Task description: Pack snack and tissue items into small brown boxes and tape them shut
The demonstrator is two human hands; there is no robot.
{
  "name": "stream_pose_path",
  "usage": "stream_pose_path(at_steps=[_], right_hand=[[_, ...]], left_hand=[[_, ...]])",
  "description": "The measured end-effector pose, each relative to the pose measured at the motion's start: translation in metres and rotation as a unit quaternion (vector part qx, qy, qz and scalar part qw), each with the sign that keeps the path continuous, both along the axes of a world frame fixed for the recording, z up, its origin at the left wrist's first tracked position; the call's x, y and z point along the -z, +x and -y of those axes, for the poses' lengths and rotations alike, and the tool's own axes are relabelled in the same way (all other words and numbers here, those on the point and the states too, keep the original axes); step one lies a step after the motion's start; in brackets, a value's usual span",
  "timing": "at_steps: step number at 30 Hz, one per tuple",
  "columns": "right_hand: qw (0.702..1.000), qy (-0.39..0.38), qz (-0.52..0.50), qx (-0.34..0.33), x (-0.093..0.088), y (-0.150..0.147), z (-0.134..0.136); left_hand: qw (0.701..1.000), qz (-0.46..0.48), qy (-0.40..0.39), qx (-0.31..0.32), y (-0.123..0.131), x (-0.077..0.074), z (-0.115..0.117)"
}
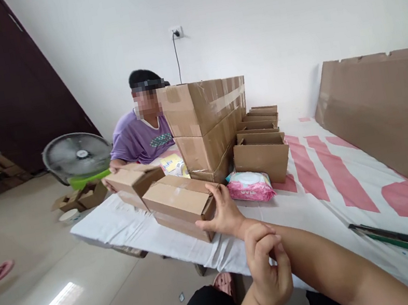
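Note:
My right hand (223, 215) reaches forward and grips the near end of a small closed cardboard box (179, 204) lying on the white sheet, thumb on top and fingers under the corner. My left hand (267, 267) is curled against my right forearm just behind the wrist, fingers bent together, nothing visible in it. A second small box (133, 180) lies just behind the first, with the hand of a person in a purple shirt (138, 140) on it.
A stack of large taped cartons (207, 125) stands behind the boxes, with a row of open small boxes (263, 155) to its right. A pink wipes pack (249, 186) lies beside them. Green-handled scissors (401, 243) lie at right. Flat cardboard (390, 114) leans on the wall. A fan (77, 156) stands on the floor.

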State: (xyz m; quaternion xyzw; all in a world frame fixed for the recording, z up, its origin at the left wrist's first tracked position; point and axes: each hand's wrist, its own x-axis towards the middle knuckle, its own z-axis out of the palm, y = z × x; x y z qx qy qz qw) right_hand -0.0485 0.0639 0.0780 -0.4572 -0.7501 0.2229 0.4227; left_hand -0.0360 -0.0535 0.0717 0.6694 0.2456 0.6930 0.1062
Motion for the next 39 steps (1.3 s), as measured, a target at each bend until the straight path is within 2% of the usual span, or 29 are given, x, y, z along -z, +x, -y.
stream_pose_path(at_steps=[4,8,10,12,14,16,19,21,24,26,28,30,33,35,36,39], right_hand=[[0.998,0.01,0.02,-0.056,-0.004,0.045,0.012],[0.992,0.041,0.049,-0.106,-0.005,0.128,0.04],[0.991,0.03,0.072,-0.105,-0.005,0.172,0.064],[0.992,-0.012,0.092,-0.086,-0.005,0.211,0.09],[0.992,-0.047,0.099,-0.063,-0.006,0.239,0.116],[0.992,-0.064,0.096,-0.046,-0.007,0.257,0.137],[0.991,-0.095,0.095,-0.028,-0.01,0.278,0.154],[0.987,-0.125,0.096,-0.011,-0.012,0.295,0.159],[0.976,-0.148,0.129,0.091,-0.012,0.326,0.165],[0.949,-0.148,0.206,0.189,-0.004,0.345,0.17],[0.911,-0.141,0.299,0.246,0.011,0.361,0.176],[0.889,-0.124,0.357,0.259,0.028,0.372,0.182],[0.888,-0.115,0.363,0.259,0.044,0.384,0.182],[0.897,-0.11,0.339,0.262,0.039,0.389,0.174],[0.9,-0.096,0.327,0.271,0.031,0.389,0.167],[0.902,0.019,0.3,0.31,-0.014,0.371,0.143]], left_hand=[[1.0,0.009,-0.002,-0.015,-0.002,-0.004,-0.002],[0.998,-0.009,0.023,-0.054,-0.009,-0.01,0.001],[0.995,-0.016,0.046,-0.088,-0.013,-0.012,0.003],[0.987,-0.022,0.071,-0.143,-0.016,-0.013,0.002],[0.976,-0.045,0.076,-0.201,-0.016,-0.013,-0.001],[0.967,-0.096,0.058,-0.231,-0.013,-0.012,-0.007],[0.963,-0.169,0.031,-0.207,-0.006,-0.008,-0.016],[0.965,-0.176,0.028,-0.19,-0.002,-0.006,-0.02],[0.968,-0.16,0.028,-0.189,-0.001,-0.006,-0.02],[0.971,-0.152,0.027,-0.185,-0.003,-0.008,-0.02],[0.975,-0.143,0.02,-0.169,-0.007,-0.01,-0.021],[0.982,-0.116,0.005,-0.147,-0.013,-0.011,-0.025],[0.99,-0.054,-0.046,-0.124,-0.02,-0.011,-0.034],[0.989,-0.033,-0.107,-0.091,-0.024,-0.011,-0.04],[0.988,-0.03,-0.142,-0.059,-0.026,-0.011,-0.043],[0.973,-0.029,-0.22,0.057,-0.029,-0.011,-0.049]])
